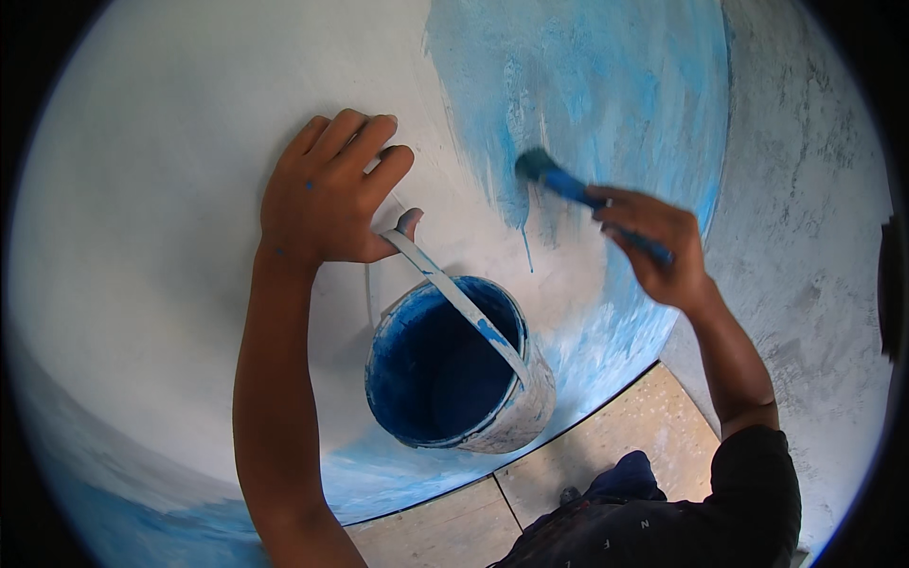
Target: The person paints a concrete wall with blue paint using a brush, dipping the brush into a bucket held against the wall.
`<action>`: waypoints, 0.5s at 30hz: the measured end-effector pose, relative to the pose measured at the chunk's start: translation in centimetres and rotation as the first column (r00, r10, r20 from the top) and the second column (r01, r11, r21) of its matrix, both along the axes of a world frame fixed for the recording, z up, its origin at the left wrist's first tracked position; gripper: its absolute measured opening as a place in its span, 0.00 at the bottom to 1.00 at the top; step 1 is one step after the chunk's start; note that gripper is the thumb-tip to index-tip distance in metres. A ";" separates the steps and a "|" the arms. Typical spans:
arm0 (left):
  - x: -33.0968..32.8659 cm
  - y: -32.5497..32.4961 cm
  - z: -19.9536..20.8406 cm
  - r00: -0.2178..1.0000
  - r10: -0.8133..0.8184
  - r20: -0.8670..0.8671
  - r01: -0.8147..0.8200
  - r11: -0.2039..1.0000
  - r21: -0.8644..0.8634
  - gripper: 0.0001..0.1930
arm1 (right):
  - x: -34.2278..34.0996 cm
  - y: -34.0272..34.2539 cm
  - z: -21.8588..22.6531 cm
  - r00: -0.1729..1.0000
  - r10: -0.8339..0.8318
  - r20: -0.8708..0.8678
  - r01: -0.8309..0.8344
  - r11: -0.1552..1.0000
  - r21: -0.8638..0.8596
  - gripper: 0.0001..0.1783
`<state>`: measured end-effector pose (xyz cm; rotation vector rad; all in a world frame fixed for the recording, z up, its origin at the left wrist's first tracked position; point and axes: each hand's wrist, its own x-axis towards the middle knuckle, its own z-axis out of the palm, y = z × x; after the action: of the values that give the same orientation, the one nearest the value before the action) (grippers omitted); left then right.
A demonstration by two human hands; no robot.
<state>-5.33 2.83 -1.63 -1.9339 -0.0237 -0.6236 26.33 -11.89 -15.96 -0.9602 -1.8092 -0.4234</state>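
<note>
Gripping a blue-handled paintbrush (568, 186), the right hand (658, 241) works bristles over a blue-painted patch (615, 85) of pale wall (180, 151); apart from it, the left hand (327, 204), seemingly braced there, carries a paint bucket (516, 421) by a white handle (454, 295) hooked on its thumb. The bucket hangs above the tiled floor (625, 426). A slipping thumb could spill any paint inside; an overloaded brush could add drips.

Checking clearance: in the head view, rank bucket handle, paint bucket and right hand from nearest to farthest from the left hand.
1. Bucket handle: at the left hand, by its thumb.
2. Paint bucket: below and to the right.
3. Right hand: farthest right, holding the paintbrush.
</note>
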 end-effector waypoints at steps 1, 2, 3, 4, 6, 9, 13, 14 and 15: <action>-0.2 -0.1 0.2 1.000 -0.007 -0.003 0.007 1.000 -0.008 0.23 | -0.5 -0.6 -2.3 0.999 0.029 0.020 -0.026 0.993 -0.115 0.13; 0.1 -0.3 0.4 1.000 -0.026 0.004 0.026 1.000 -0.016 0.24 | -0.5 -1.2 -4.5 0.995 0.069 0.068 -0.051 0.970 -0.239 0.13; -0.2 -0.5 0.5 1.000 -0.023 0.002 0.023 0.999 -0.024 0.24 | -0.8 -1.5 -6.0 0.989 0.144 0.043 -0.114 0.903 -0.414 0.13; -0.3 -0.6 0.5 1.000 -0.019 0.001 0.019 1.000 -0.010 0.24 | -1.1 -1.9 -6.7 0.980 0.197 -0.013 -0.174 0.831 -0.528 0.12; -0.4 -1.0 1.0 1.000 -0.008 -0.003 0.008 1.000 0.021 0.24 | -0.3 -1.0 -5.3 0.968 0.250 -0.002 -0.220 0.850 -0.479 0.12; 0.3 0.1 0.4 1.000 -0.007 -0.015 0.007 0.999 0.037 0.25 | 1.8 0.8 -2.3 0.973 0.229 -0.015 -0.227 0.951 -0.208 0.12; -0.3 0.2 0.7 1.000 -0.011 -0.019 0.012 0.999 0.051 0.26 | 0.7 0.6 1.1 0.969 0.102 -0.223 -0.095 0.995 0.041 0.12; -0.4 0.2 0.6 1.000 -0.004 -0.017 0.005 0.998 0.059 0.25 | 0.3 0.4 1.1 0.957 0.070 -0.283 -0.060 0.997 0.046 0.12; -0.2 0.2 0.3 1.000 -0.012 -0.026 0.014 0.999 0.043 0.25 | 0.3 0.6 -0.4 0.986 0.065 -0.153 -0.055 0.996 0.073 0.12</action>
<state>-5.58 3.02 -1.30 -1.9017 0.0186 -0.6028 26.68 -11.24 -16.35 -0.8653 -1.6682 -0.3607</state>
